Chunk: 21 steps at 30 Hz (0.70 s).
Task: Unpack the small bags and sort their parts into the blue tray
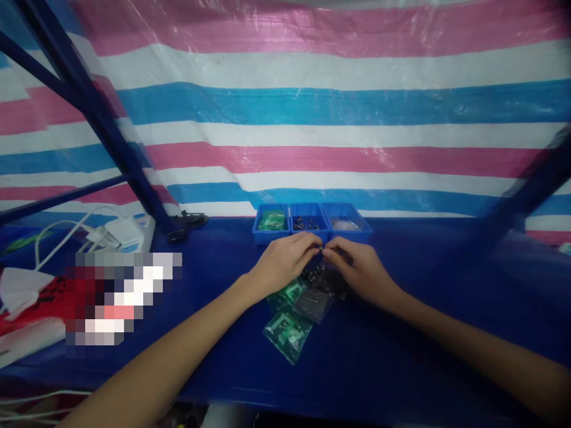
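Small part [322,249], type unclear: one, between the fingertips, above dark fittings [316,274] on the bench [383,362]. Left hand [285,260] and right hand [366,270]: each pinching it, thumb to forefinger. Handling, as judged: light grip, held low, so slips land among the fittings. Writing: dark characters on red item [56,300], unreadable; no legible brand.

left hand [284,260] and right hand [366,268] pinch close together.

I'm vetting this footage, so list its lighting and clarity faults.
All in the head view: pale glare streaks on the striped sheet; tabletop dim, darker below the right forearm; pixelated patch covering part of the left side; small piece between the hands too indistinct to identify.
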Motion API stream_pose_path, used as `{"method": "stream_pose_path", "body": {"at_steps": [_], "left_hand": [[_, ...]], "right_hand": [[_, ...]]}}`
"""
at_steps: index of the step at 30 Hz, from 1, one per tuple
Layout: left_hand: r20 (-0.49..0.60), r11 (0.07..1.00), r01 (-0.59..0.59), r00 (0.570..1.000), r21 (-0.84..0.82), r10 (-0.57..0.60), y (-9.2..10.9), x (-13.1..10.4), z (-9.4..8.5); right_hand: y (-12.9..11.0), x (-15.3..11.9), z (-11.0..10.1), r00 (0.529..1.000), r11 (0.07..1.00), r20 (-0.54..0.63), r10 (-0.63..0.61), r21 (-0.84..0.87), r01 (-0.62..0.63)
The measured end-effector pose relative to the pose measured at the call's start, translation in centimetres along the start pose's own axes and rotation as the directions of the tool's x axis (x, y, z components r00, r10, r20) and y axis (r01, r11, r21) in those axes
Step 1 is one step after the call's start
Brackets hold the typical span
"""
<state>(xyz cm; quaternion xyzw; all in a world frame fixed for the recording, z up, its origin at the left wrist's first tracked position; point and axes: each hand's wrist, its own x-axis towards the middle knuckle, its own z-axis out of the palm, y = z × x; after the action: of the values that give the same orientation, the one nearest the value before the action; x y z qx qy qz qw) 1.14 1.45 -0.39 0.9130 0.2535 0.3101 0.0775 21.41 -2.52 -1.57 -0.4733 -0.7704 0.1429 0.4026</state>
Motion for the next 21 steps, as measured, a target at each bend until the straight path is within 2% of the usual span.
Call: {"method": "stream_pose_path", "body": {"at_steps": [7, 16, 21], "left_hand": [[0.023, 1.0, 0.009, 1.0, -0.003, -0.008, -0.14, -0.09, 0.13], [0.04, 1.0, 0.012, 0.999, -0.011, -0.012, 0.04, -0.1, 0.24], [0.034, 0.998, 0.03, 0.999, -0.047, -0.028, 0.13, -0.1, 0.48]], "right_hand": [[-0.07, 0.15, 0.04, 1.0, 0.998, 0.017, -0.02, 0.053, 0.019], [-0.08, 0.02, -0.09, 1.0, 0.997, 0.009, 0.019, 0.068, -0.019], [0.08, 0.06, 0.1, 1.0, 0.988, 0.008, 0.018, 0.152, -0.019]]}}
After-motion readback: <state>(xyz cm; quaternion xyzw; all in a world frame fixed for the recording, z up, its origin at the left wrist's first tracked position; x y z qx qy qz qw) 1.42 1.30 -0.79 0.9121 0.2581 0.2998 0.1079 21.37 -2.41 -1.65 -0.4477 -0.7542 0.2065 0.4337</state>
